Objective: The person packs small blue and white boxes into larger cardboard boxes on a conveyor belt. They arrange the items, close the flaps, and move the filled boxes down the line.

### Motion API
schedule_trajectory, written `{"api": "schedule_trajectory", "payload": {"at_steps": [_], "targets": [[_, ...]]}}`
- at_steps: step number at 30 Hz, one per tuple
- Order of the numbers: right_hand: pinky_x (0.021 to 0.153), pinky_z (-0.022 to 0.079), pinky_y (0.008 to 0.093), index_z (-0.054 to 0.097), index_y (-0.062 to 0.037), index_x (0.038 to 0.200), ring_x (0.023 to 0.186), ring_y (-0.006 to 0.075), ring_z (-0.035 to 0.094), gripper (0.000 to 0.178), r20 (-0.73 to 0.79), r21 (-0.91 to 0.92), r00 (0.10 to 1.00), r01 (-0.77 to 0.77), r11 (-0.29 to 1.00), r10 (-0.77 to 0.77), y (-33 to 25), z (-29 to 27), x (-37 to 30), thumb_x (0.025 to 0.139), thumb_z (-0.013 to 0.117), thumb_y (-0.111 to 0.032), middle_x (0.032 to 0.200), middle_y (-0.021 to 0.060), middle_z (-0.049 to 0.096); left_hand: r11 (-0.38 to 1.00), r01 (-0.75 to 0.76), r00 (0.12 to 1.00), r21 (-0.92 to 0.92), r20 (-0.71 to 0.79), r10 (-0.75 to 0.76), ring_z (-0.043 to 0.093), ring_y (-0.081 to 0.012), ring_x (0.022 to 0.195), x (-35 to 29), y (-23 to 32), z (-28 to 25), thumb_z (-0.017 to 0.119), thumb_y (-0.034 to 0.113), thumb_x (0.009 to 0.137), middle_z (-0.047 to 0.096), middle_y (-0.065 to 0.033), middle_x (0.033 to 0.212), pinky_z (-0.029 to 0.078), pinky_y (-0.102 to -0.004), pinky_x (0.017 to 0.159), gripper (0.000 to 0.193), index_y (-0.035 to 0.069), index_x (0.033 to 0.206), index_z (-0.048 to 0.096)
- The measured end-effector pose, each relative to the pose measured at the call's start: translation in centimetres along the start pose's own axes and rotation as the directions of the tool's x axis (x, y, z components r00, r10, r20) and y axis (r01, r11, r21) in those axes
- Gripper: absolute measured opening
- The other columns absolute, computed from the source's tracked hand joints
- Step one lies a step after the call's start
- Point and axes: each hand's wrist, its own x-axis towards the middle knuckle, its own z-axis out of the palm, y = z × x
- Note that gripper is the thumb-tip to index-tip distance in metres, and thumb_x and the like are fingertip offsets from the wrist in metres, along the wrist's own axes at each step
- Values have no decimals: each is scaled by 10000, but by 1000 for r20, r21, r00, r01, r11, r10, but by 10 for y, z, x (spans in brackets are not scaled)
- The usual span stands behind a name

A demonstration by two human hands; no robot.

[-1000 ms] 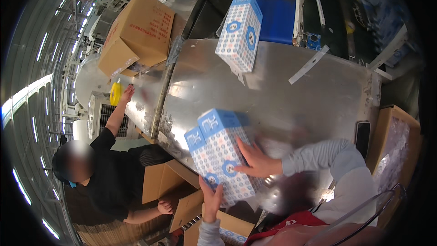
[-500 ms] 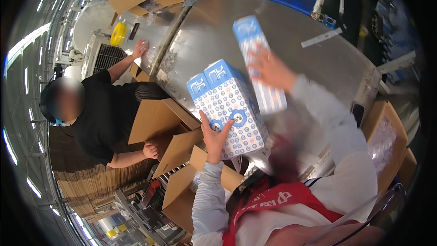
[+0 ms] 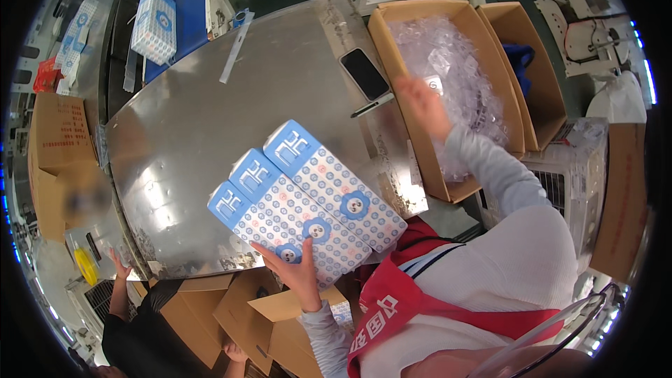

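Observation:
Three tall white-and-blue patterned boxes (image 3: pixel 311 203) lean side by side at the near edge of the metal table. My left hand (image 3: pixel 297 273) lies against their lower part, thumb and fingers spread over the printed faces; it is open. To the right, my right hand (image 3: pixel 425 106) is over the near side of a cardboard carton (image 3: pixel 385 35) filled with crumpled clear plastic (image 3: pixel 469 91). Its fingers look stretched apart, though blurred. Beside them shows a small white piece (image 3: pixel 434 85); whether they touch it I cannot make out.
A phone (image 3: pixel 364 74) and a pen (image 3: pixel 372 105) lie near the carton on the metal table (image 3: pixel 182 133). Another patterned box (image 3: pixel 154 26) stands on the blue conveyor (image 3: pixel 189 0). At lower left, a co-worker's hand (image 3: pixel 120 264) is by open cartons (image 3: pixel 196 315).
My view has swung right. The third box, held by my right hand before, now stands against the other two. That hand has left it for the carton of plastic; my left stays on the boxes.

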Motion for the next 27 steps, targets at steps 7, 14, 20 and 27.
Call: {"api": "schedule_trajectory", "payload": {"at_steps": [7, 14, 20, 27], "targets": [[801, 549, 350, 644, -63, 1206, 887, 259, 688, 377, 230, -305, 917, -250, 919, 325, 162, -27, 50, 859, 681, -205, 970, 174, 705, 961, -274, 956, 39, -96, 276, 330, -413, 1393, -19, -35, -9, 818, 211, 800, 324, -279, 1505, 285, -480, 1129, 955, -12, 1528, 240], [778, 582, 375, 625, 31, 1174, 849, 233, 686, 304, -173, -145, 985, 1, 989, -26, 164, -143, 62, 1010, 546, -212, 1000, 127, 702, 945, -51, 772, -324, -613, -169, 573, -142, 1136, -149, -134, -177, 618, 61, 967, 614, -89, 1235, 435, -276, 1003, 425, -22, 1367, 500], [946, 513, 374, 636, 35, 1148, 1022, 272, 650, 245, 417, 500, 721, 327, 802, -553, -188, 55, -135, 948, 595, -102, 1115, 169, 660, 968, 62, 676, -243, -703, -220, 649, -135, 938, -239, -211, -221, 652, 97, 939, 693, -93, 1026, 512, -279, 856, 331, -17, 1245, 596], [1019, 441, 412, 618, -5, 1200, 1151, 297, 584, 361, 710, 630, -76, 515, 582, -701, -231, 127, -247, 854, 699, -73, 1195, 153, 618, 980, 105, 937, -169, -313, -155, 635, -128, 949, -206, -176, -203, 677, 153, 936, 669, -81, 1087, 504, -285, 863, 498, 36, 1388, 503]]}}
